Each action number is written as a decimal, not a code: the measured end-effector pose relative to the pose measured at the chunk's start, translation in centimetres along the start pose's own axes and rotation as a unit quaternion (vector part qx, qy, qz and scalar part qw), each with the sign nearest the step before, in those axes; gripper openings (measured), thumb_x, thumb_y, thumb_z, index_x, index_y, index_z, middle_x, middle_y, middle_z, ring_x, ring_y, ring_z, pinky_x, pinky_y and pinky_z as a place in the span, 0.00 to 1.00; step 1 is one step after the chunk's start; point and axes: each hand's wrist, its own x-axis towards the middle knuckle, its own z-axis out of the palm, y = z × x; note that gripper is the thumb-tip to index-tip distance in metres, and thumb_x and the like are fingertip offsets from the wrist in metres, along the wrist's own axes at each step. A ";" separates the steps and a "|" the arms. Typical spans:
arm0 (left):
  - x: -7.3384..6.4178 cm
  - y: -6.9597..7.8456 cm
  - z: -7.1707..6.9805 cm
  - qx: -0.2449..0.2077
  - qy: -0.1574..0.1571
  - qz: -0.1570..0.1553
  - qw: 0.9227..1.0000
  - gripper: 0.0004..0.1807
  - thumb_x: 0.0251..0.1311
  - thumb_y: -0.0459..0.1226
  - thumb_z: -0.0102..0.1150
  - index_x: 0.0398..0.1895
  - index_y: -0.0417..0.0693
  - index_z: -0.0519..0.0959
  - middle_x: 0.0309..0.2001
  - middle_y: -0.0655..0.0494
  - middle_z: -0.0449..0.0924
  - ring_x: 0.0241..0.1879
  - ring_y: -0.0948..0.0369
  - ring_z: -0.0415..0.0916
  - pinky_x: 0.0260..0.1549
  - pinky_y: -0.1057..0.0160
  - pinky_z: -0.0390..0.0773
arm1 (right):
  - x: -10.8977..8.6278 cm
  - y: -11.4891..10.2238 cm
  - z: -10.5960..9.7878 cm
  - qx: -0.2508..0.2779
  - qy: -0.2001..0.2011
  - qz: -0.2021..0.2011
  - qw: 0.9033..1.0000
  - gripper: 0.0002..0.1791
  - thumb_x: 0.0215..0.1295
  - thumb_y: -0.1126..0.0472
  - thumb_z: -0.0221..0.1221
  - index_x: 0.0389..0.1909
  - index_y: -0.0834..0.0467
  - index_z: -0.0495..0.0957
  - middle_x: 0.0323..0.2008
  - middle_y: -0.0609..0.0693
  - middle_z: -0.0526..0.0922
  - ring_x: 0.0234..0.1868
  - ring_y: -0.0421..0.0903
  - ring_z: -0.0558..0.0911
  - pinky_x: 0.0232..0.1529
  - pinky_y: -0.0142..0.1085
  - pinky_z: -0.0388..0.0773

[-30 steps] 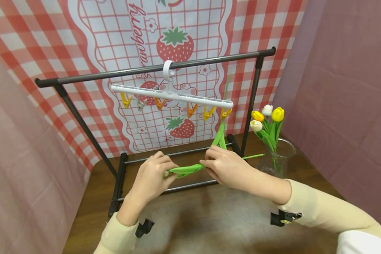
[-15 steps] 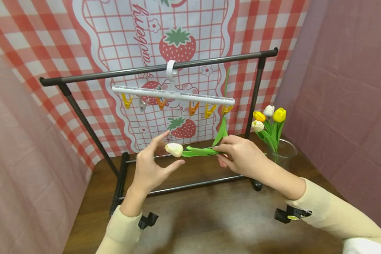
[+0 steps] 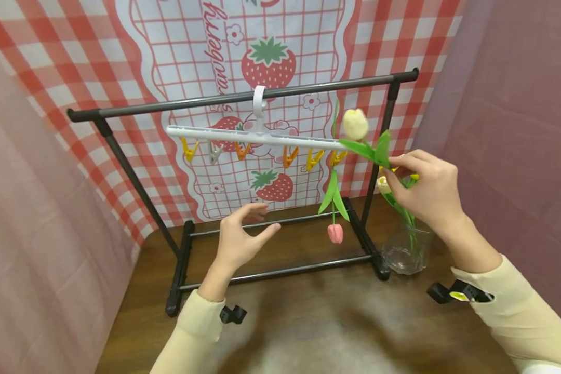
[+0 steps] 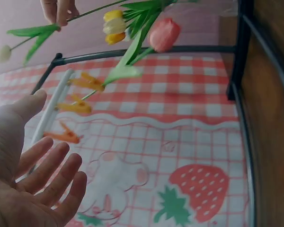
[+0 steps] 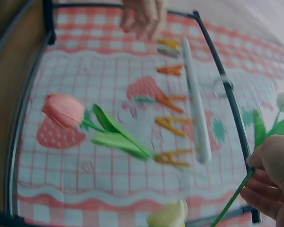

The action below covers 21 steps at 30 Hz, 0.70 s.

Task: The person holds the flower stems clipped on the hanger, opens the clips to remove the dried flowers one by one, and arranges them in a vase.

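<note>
My right hand (image 3: 427,189) pinches the stem of a white tulip (image 3: 355,124), which points bloom up beside the right end of the white clip hanger (image 3: 304,140). In the right wrist view the green stem (image 5: 234,196) runs down below those fingers. My left hand (image 3: 243,236) is raised below the hanger, thumb and fingers apart, holding nothing; the left wrist view shows its spread fingers (image 4: 52,163). A pink tulip (image 3: 335,233) hangs bloom down from the rightmost yellow clip (image 3: 338,157). The hanger's several other clips, such as an orange clip (image 3: 290,157), hold nothing.
A black metal rack (image 3: 177,105) carries the hanger on its top bar and stands on a wooden table (image 3: 299,322). At right, a clear glass vase (image 3: 404,259) holds several tulips, partly behind my right hand. A strawberry-print checked cloth (image 3: 374,31) hangs behind the rack.
The white tulip, earlier held sideways between both hands, has moved up and right with the right hand and now points up. The left hand has let go of it and opened.
</note>
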 end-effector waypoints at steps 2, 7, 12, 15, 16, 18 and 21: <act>0.2 -0.3 0.9 -0.006 -0.004 -0.005 1.000 0.25 0.56 0.40 0.82 0.56 0.45 0.86 0.48 0.48 0.91 0.46 0.52 0.90 0.52 0.52 0.88 | 0.1 0.9 -0.5 0.008 0.027 0.031 0.999 0.11 0.60 0.65 0.71 0.41 0.66 0.91 0.33 0.60 0.90 0.30 0.35 0.85 0.43 0.12 0.66; 0.8 -0.8 3.1 -0.016 -0.013 -0.012 1.000 0.26 0.57 0.40 0.81 0.58 0.45 0.85 0.47 0.48 0.91 0.47 0.53 0.90 0.51 0.55 0.88 | 0.3 2.4 -1.0 0.043 0.076 0.079 0.993 0.10 0.60 0.67 0.70 0.41 0.67 0.91 0.33 0.62 0.90 0.37 0.10 0.74 0.45 0.09 0.68; 1.2 -1.2 4.7 -0.021 -0.015 -0.017 1.000 0.25 0.58 0.41 0.81 0.57 0.44 0.85 0.46 0.48 0.92 0.46 0.53 0.90 0.50 0.55 0.89 | 0.3 3.4 -1.0 0.058 0.095 0.112 0.988 0.10 0.61 0.67 0.69 0.41 0.67 0.91 0.33 0.63 0.90 0.35 0.11 0.76 0.43 0.09 0.70; 1.3 -1.4 5.4 -0.021 -0.018 -0.027 0.999 0.25 0.58 0.42 0.80 0.57 0.44 0.85 0.47 0.48 0.92 0.47 0.53 0.90 0.49 0.53 0.89 | 0.1 3.9 -0.9 0.055 0.108 0.132 0.984 0.09 0.61 0.66 0.69 0.40 0.66 0.91 0.33 0.64 0.91 0.33 0.10 0.76 0.42 0.08 0.70; 1.4 -1.4 5.5 -0.022 -0.019 -0.033 0.999 0.25 0.58 0.42 0.80 0.57 0.44 0.85 0.47 0.48 0.92 0.47 0.53 0.90 0.50 0.53 0.89 | 0.1 4.1 -0.8 0.052 0.111 0.140 0.983 0.10 0.61 0.65 0.68 0.40 0.66 0.91 0.33 0.64 0.91 0.33 0.09 0.76 0.41 0.08 0.70; 1.5 -1.5 6.0 -0.026 -0.020 -0.047 0.998 0.24 0.59 0.42 0.80 0.57 0.45 0.85 0.48 0.49 0.92 0.48 0.53 0.90 0.50 0.54 0.89 | 0.0 4.4 -0.8 0.050 0.114 0.153 0.980 0.10 0.62 0.64 0.68 0.41 0.66 0.91 0.33 0.64 0.90 0.32 0.10 0.76 0.41 0.08 0.70; 1.8 -1.7 6.8 -0.037 -0.018 -0.074 0.996 0.25 0.60 0.43 0.79 0.59 0.46 0.85 0.50 0.48 0.91 0.48 0.53 0.90 0.51 0.55 0.88 | -0.3 5.1 -0.8 0.049 0.114 0.170 0.978 0.12 0.62 0.62 0.69 0.41 0.66 0.91 0.32 0.53 0.90 0.32 0.11 0.75 0.42 0.09 0.70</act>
